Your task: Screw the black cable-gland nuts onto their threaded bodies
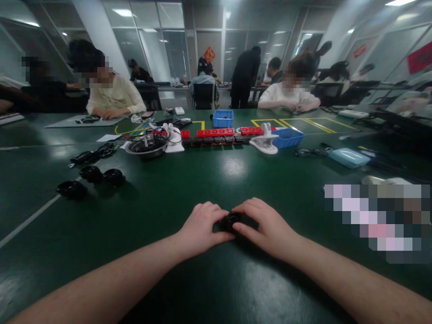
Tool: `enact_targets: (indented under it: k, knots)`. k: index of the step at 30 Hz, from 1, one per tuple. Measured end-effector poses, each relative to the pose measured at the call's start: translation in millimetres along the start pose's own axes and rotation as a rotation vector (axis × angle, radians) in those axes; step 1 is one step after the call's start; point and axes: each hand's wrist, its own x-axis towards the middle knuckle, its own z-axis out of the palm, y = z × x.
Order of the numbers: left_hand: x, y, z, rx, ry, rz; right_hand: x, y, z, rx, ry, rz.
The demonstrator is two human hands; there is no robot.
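Observation:
Between my two hands, low over the green table, is a small round black part with a ring-shaped top. The fingers and thumb of my left hand close on its left side. My right hand grips it from the right, thumb at the near edge and fingers at the far edge. Its underside is hidden, so I cannot tell whether it touches the table. Off to the left sit three larger black cup-shaped parts, among them a front one, a back one and a right one.
Ahead lie a red-and-black strip of sockets, white clip stands, a metal bowl with cables, and blue bins. Eyeglasses and a light-blue case are at right. Two people sit across the table.

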Motion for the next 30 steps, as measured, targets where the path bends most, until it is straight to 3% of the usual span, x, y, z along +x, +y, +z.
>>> enact_targets:
  k: [16,26,30]
  knots:
    - [2,-1,-0.1,0.049,0.003,0.019,1,6,0,-0.001,0.008,-0.057]
    - [2,-4,0.4,0.061,-0.009,0.022,10,26,0,-0.049,0.184,0.102]
    - [1,-4,1.2,0.078,0.006,0.038,-6,10,-16,-0.153,0.314,0.167]
